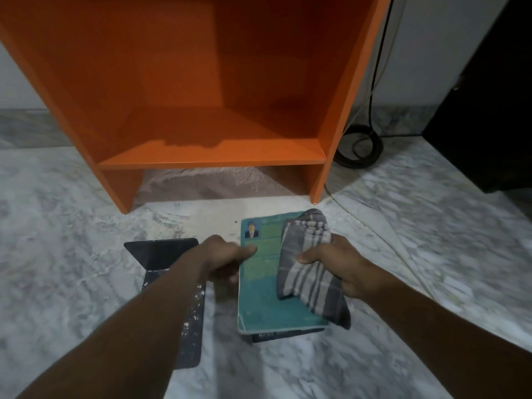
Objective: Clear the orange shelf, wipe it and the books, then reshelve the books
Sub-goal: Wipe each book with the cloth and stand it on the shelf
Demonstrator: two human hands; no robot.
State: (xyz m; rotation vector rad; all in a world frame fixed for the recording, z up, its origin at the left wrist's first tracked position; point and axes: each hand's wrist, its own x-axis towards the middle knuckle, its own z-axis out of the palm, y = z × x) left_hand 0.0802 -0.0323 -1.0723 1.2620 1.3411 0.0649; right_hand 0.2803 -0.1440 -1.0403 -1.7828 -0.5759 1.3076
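I count two books stacked on the marble floor (417,254) just in front of the one orange shelf (213,161), a teal book (259,300) lying on a dark book (288,335), plus one striped cloth (308,269) and one black bookend (161,254) lying to the left. My left hand (221,260) pinches the teal book's left edge, thumb on the cover, while my right hand (339,263) is curled round the cloth, which drapes over the cover's right side. The teal cover carries a small portrait and blocks of print, and the dark book's edge has white lettering, all too blurred to read.
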